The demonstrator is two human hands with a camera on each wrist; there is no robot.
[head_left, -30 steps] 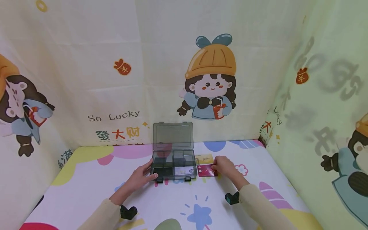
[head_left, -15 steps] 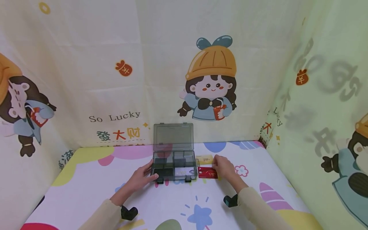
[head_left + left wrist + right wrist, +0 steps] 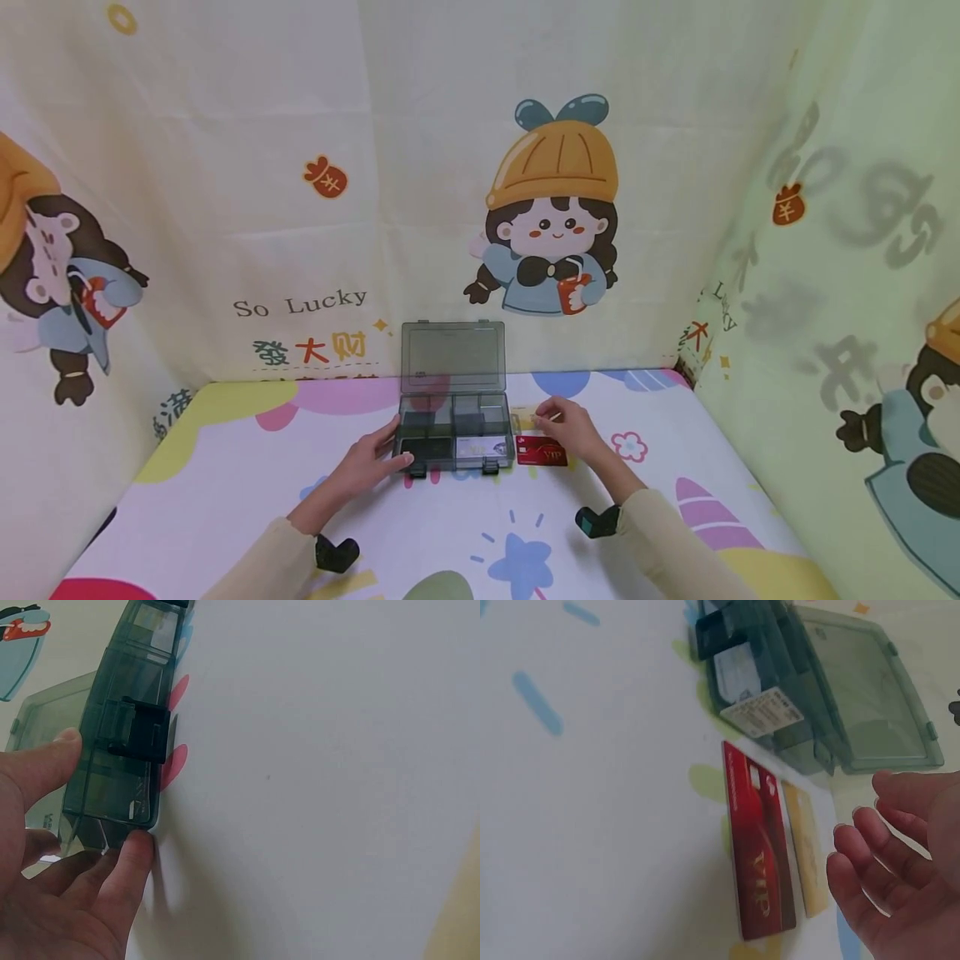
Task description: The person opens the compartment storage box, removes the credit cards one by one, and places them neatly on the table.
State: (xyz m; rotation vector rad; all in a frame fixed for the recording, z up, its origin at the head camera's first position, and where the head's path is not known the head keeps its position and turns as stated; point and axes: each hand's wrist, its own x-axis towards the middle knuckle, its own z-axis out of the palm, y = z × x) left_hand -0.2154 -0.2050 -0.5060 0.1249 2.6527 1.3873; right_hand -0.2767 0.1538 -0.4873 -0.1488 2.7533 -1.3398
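A smoky translucent divided box (image 3: 453,467) stands with its lid (image 3: 453,357) raised. My left hand (image 3: 366,462) grips its left end, thumb over the front rim and fingers against the side wall (image 3: 112,776). A white card (image 3: 476,447) lies in the front right compartment, and a black item (image 3: 426,450) fills the front left one. Right of the box lies a red VIP card (image 3: 538,451), with a yellow card (image 3: 806,851) behind it. Over the yellow card hovers my right hand (image 3: 576,429), its fingers loosely bent and nothing between them in the right wrist view.
The table has a white cloth (image 3: 420,533) with coloured prints. Behind the box hangs a patterned curtain (image 3: 420,208), and more of it encloses both sides. A white printed label (image 3: 762,712) is on the box's right side.
The red card, at the right fingertips earlier, now lies flat and free of them. My right hand has shifted left over the yellow card. The left hand stays on the box.
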